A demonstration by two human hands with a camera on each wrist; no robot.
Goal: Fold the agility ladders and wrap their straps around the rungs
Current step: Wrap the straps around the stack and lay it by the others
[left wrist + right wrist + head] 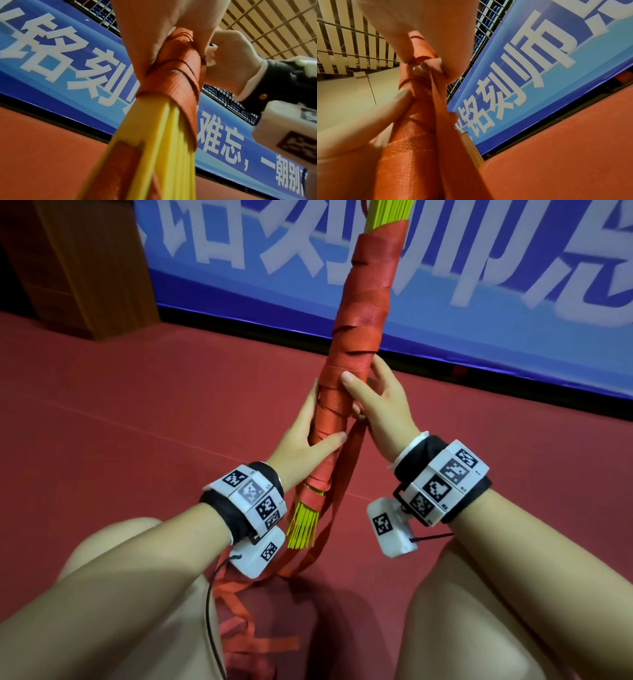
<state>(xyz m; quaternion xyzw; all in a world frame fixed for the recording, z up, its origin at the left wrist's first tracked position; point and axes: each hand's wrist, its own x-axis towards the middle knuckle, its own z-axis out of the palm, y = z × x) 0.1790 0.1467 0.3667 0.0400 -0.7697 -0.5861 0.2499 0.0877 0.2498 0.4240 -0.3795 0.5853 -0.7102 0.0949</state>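
Note:
A bundle of yellow-green rungs (303, 527) stands tilted in front of me, wound along most of its length in red strap (368, 302). My left hand (308, 433) grips the lower part of the wrapped bundle (180, 70). My right hand (370, 395) holds the bundle just above, thumb across the wraps, and pinches the strap (436, 86) against it. A loose tail of strap (339, 491) hangs from the right hand down to the floor. Yellow rung ends (164, 148) stick out below the wraps.
Loose red strap (246, 638) lies piled on the red floor (137, 412) between my knees. A blue banner with white characters (479, 268) runs along the far wall. A wooden cabinet (78, 261) stands at the back left.

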